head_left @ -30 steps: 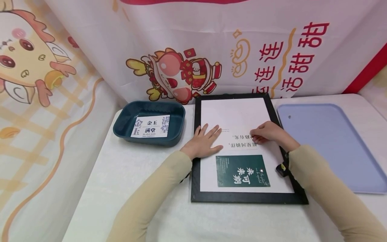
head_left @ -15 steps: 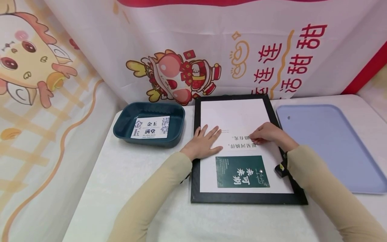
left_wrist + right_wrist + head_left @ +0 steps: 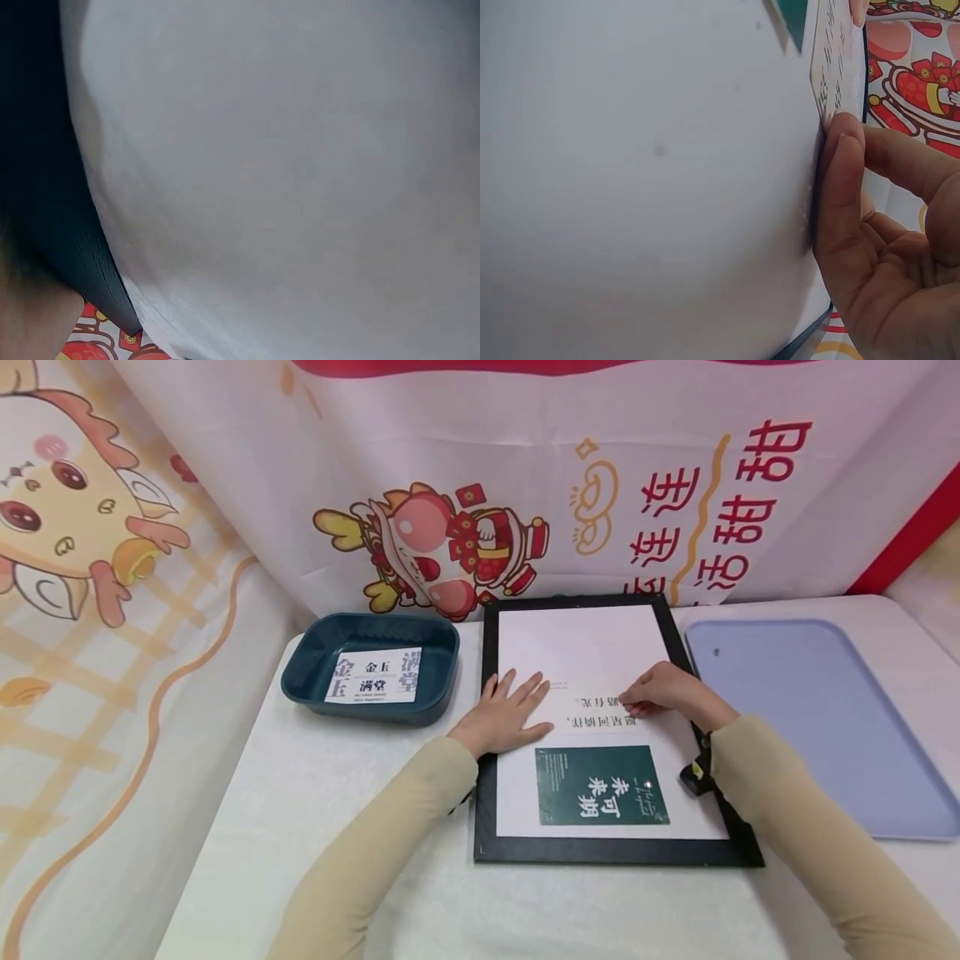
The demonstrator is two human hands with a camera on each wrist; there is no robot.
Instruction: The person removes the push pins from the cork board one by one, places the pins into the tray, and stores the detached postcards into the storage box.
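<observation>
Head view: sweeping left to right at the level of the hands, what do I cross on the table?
Dark teal basin → left hand → printed white card → right hand → lavender tray.

Wht card (image 3: 588, 712) w/ blk text at tips of R hand (image 3: 671, 695), dk green card (image 3: 602, 787) w/ wht text on grip's near side, wht board (image 3: 577, 639) in blk frame (image 3: 487, 802) under it, plain lilac tray (image 3: 810, 710) R, teal bin (image 3: 420, 706) well L.
</observation>
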